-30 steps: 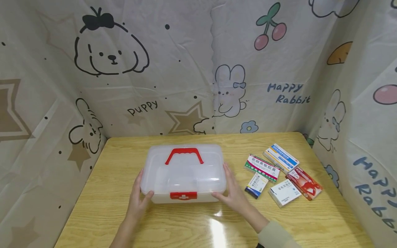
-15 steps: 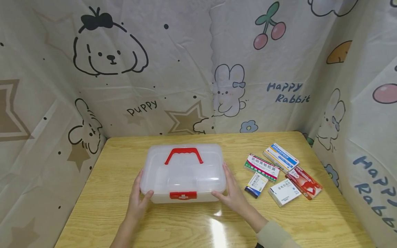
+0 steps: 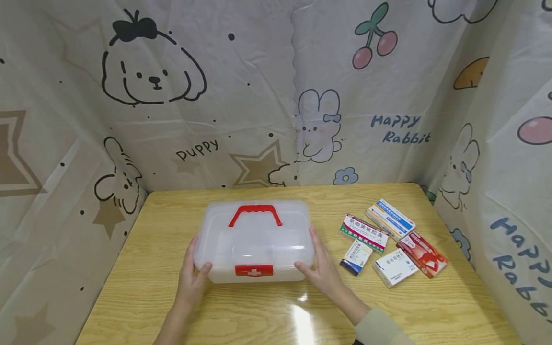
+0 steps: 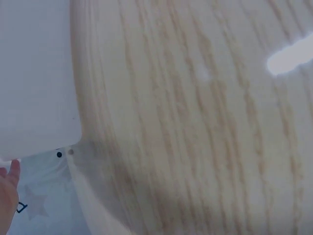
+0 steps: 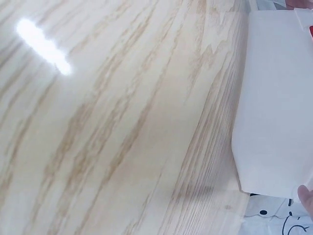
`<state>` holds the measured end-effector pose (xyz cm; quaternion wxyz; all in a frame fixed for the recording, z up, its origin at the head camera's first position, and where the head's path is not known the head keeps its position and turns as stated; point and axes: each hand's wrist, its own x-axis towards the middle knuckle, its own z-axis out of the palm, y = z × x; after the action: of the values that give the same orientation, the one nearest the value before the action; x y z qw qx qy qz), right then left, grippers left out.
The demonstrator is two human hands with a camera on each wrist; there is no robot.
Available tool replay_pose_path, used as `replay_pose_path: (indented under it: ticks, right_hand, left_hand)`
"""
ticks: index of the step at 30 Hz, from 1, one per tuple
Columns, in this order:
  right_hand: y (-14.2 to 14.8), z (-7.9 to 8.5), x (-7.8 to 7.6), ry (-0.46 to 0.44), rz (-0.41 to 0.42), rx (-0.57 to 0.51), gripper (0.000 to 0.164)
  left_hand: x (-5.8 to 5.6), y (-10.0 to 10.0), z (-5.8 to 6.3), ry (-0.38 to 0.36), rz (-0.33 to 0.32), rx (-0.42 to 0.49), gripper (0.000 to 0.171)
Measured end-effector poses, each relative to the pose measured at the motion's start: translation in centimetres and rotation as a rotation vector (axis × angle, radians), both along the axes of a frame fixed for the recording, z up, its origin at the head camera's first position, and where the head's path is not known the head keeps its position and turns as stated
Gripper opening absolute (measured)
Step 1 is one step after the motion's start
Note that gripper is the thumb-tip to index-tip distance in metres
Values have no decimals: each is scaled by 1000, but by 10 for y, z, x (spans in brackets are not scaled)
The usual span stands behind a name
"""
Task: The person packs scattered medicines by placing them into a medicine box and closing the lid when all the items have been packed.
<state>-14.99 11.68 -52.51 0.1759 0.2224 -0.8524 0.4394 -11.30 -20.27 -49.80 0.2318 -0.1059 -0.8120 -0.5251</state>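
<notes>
A white plastic box (image 3: 254,244) sits over the middle of the table, long side toward the person; whether its base touches the wood I cannot tell. Its cloudy lid (image 3: 215,218) is down, with a red handle (image 3: 255,209) toward twelve o'clock and a red latch (image 3: 254,270) bearing a white cross at six. The left hand (image 3: 192,268) grips the box from about eight o'clock, thumb at the front corner and fingers along the side; the right hand (image 3: 320,268) holds it the same way from about four, its arm in a pale sleeve (image 3: 381,328). Out at three o'clock lie five cartons close together: a blue-striped carton (image 3: 391,219) at the group's twelve, a red carton (image 3: 422,255) between three and four, a white carton (image 3: 395,267) at six, a small blue-ended carton (image 3: 356,257) between eight and nine, and a red-and-green carton (image 3: 364,233) at ten. All are on the wood-grain table (image 3: 159,239). Printed cloth (image 3: 258,96) hangs beyond, at twelve, and along both sides.
</notes>
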Motion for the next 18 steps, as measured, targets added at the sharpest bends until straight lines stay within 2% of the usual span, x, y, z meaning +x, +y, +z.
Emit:
replay_pose_path:
  ticks: [7,13,18]
  right_hand:
    - [-2,3,0,8,-22,-10,84]
    - [-4,12,0,-4,-59,-19,83]
    - [-6,20,-1,-24,-79,-47,82]
  left_hand:
    - [-1,3,6,15,15,9,65]
    - [0,7,18,19,50,7,62]
    - [-5,8,21,49,66,19,58]
